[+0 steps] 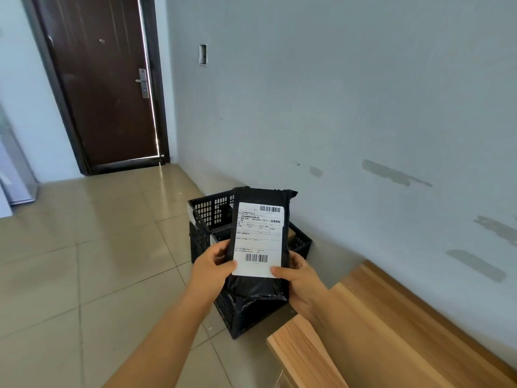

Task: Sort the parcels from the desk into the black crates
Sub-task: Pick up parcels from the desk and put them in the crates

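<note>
A long light-wood laminate desk (391,331) runs along the pale wall, and just off its end, on the tiled floor, stand the black slotted plastic crates (212,211), close enough to drop things in. Above them a flat black plastic-wrapped parcel (263,236) is held upright, white label toward the person, probably so it can be read. The left hand (212,268) and right hand (300,281) pinch its lower edges, thumbs on the label.
</note>
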`<state>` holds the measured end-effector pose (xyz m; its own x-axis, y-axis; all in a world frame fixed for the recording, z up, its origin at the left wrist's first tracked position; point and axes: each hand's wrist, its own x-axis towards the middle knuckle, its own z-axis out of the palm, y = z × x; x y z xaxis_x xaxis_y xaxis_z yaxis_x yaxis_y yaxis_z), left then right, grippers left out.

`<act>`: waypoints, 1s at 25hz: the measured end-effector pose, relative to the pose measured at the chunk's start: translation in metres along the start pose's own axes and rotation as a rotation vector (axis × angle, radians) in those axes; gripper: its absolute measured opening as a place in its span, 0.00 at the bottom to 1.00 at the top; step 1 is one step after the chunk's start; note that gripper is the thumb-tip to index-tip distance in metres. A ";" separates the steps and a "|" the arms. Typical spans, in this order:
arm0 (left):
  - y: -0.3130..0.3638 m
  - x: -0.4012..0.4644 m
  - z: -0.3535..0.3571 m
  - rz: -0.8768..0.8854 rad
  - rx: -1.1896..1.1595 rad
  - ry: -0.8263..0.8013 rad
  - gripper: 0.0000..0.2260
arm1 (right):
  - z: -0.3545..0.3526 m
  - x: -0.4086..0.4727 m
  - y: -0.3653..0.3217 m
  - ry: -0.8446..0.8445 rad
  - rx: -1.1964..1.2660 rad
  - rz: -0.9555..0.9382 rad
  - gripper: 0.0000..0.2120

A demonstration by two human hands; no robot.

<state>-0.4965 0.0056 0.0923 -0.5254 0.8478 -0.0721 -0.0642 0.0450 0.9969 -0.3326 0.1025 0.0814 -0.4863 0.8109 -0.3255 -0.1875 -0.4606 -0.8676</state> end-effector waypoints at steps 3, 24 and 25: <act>0.000 0.039 -0.023 -0.029 0.017 0.038 0.21 | 0.027 0.054 -0.001 -0.033 0.002 0.034 0.24; -0.008 0.448 -0.158 -0.150 0.069 0.097 0.23 | 0.196 0.458 -0.032 -0.021 -0.038 0.178 0.21; -0.008 0.470 -0.168 -0.157 0.075 0.076 0.23 | 0.208 0.475 -0.030 0.008 -0.022 0.179 0.21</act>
<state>-0.8857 0.3147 0.0450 -0.5767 0.7851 -0.2260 -0.0882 0.2152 0.9726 -0.7356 0.4270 0.0312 -0.5034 0.7193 -0.4788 -0.0797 -0.5904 -0.8032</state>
